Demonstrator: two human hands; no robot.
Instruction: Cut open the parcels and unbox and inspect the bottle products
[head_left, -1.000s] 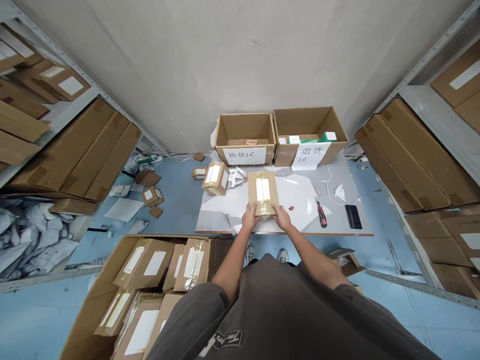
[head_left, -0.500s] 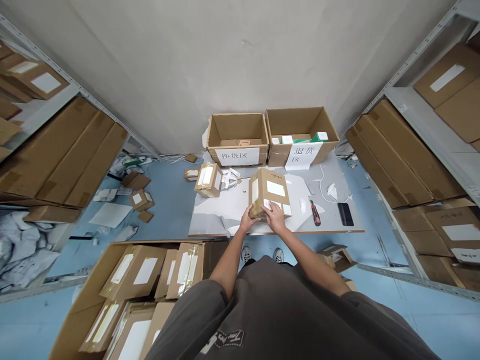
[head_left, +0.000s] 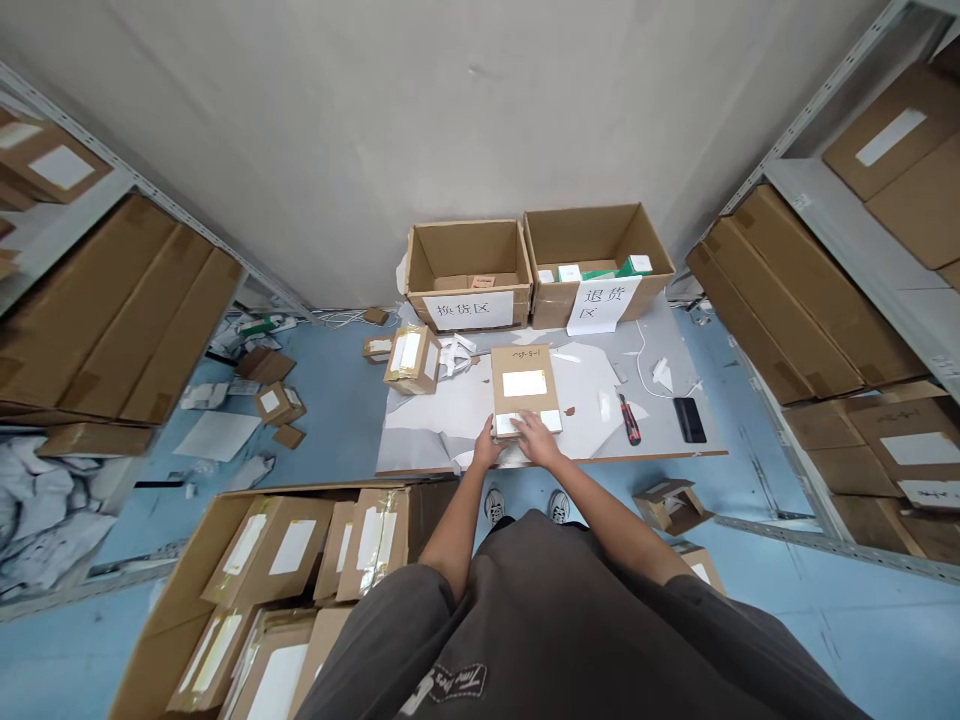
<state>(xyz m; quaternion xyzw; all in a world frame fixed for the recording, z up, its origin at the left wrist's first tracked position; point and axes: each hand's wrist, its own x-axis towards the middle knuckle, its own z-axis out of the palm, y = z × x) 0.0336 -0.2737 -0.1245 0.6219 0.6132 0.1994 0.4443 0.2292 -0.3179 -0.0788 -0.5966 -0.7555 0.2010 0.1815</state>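
Observation:
A taped-up cardboard box (head_left: pixel 521 362) with white labels and handwriting on it sits near the front edge of the table, squarely in front of me. My left hand (head_left: pixel 487 446) grips its near left corner. Across the white label at the box's near side lie the fingers of my right hand (head_left: pixel 535 440), holding it from the right. The undersides of both hands and the box's bottom are hidden. To the right on the table are a red and black utility knife (head_left: pixel 630 420) and a dark phone (head_left: pixel 689 420).
Two open cartons with paper signs, a left carton (head_left: pixel 480 270) and a right carton (head_left: pixel 551 308), stand against the wall. A smaller taped box (head_left: pixel 412 360) and crumpled paper (head_left: pixel 456 355) are on the table's left. A large carton (head_left: pixel 161 630) of parcels stands left of me. Shelves flank both sides.
The box has turned between my hands and its top now tilts toward me, so the taped left side no longer shows. My hands have shifted slightly left with it.

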